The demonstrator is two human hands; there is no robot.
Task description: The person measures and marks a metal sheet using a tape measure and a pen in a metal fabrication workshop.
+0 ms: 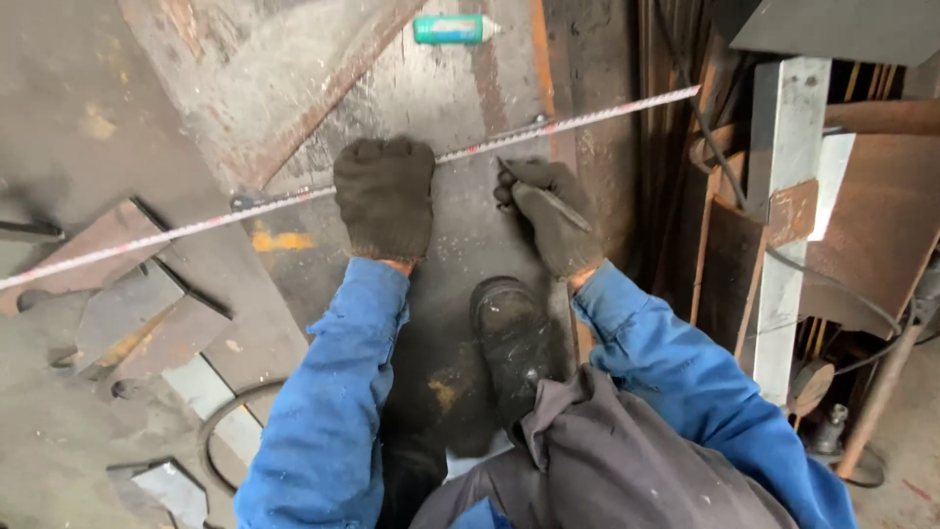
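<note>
A long steel tape rule (607,110) is stretching diagonally across the scene, running from the lower left edge up toward the upper right, where its end is sticking out past the plate's edge into the air. It is a thin, pale band with fine dark graduations and reddish markings, lying flat on a dark, scuffed steel plate (460,225) streaked with rust and a patch of yellow paint.

The left hand (385,196), in a dark knit work glove, is pressing down on the tape with fingers curled and knuckles up, pinning it against the plate. The right hand (548,214), gloved the same way, is closing around a slim grey scribing pencil (548,196), its tip pointing up and left to a spot just below the tape's edge. Both forearms are showing in bright blue sleeves.

A black work boot (509,338) is resting on the plate between the arms. A green-and-white marker tube (450,28) is lying at the top of the plate, well apart from the hands. Offcuts of rusty sheet (127,304) are lying at the left, and a white-painted steel post (783,196) is standing at the right.
</note>
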